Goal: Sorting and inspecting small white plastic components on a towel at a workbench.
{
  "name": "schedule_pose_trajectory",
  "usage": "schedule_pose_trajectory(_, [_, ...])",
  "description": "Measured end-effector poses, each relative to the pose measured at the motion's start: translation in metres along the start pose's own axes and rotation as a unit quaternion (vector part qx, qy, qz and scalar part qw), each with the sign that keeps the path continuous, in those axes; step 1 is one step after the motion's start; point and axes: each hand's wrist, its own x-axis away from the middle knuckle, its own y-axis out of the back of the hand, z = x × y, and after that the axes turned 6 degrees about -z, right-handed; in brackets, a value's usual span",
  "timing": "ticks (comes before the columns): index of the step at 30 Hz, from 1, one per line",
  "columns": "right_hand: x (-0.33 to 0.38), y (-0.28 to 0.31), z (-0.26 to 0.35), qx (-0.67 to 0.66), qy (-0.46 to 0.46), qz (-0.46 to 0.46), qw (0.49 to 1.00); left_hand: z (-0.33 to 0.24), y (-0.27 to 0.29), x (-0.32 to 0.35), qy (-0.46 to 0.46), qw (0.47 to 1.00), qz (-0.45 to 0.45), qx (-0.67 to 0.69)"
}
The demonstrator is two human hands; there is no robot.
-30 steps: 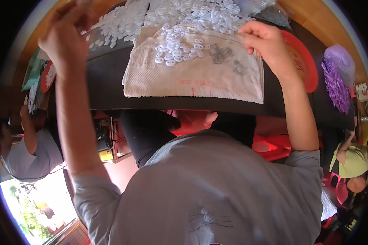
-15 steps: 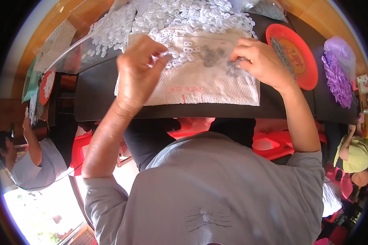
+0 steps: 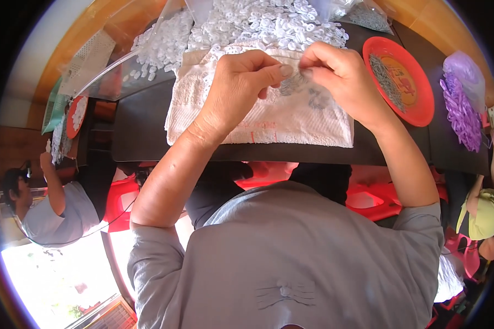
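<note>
My left hand (image 3: 246,82) is held over a pale towel (image 3: 225,129), thumb and forefinger pinched together; anything between the fingertips is too small to make out. Just to its right, my right hand (image 3: 343,77) is also closed in a pinch, its fingertips turned toward the left ones with a narrow gap between. What it grips cannot be seen clearly. Small grey pieces (image 3: 317,100) lie on the towel below the fingers. A heap of small white plastic pieces with holes (image 3: 274,24) spreads along the towel's far edge, and some lie partly hidden behind my left hand.
A red plate (image 3: 422,109) on the right holds a strip of grey pieces (image 3: 385,82). Beyond it lies a bundle of purple strips (image 3: 460,118) with a clear bag. Clear plastic sheeting (image 3: 107,77) borders the heap on the left. Co-workers sit at far left and far right.
My left hand has moved right, away from the white pieces, toward my right hand. The right hand has lifted slightly from the grey pieces, and the fingertips are now close together.
</note>
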Motion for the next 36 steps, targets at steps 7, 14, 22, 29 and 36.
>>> schedule_pose_trajectory(7, [-0.018,-0.012,0.017,-0.039,0.054,-0.039,0.997,-0.012,0.004,-0.005,0.150,0.966,0.024,0.210])
schedule_pose_trajectory(14, [-0.018,-0.008,0.011,-0.125,-0.019,0.019,0.992,-0.007,0.010,-0.012,0.215,0.945,0.061,0.239])
schedule_pose_trajectory(22, [-0.009,-0.022,-0.002,-0.175,0.013,-0.123,0.977,-0.004,0.005,-0.024,0.224,0.912,0.067,0.336])
schedule_pose_trajectory(29, [-0.014,-0.016,-0.014,-0.136,-0.025,-0.136,0.981,0.036,-0.002,-0.035,-0.353,0.857,-0.030,-0.375])
schedule_pose_trajectory(36, [-0.016,-0.015,-0.020,-0.136,-0.051,-0.104,0.984,0.044,-0.010,-0.041,-0.345,0.781,0.065,-0.517])
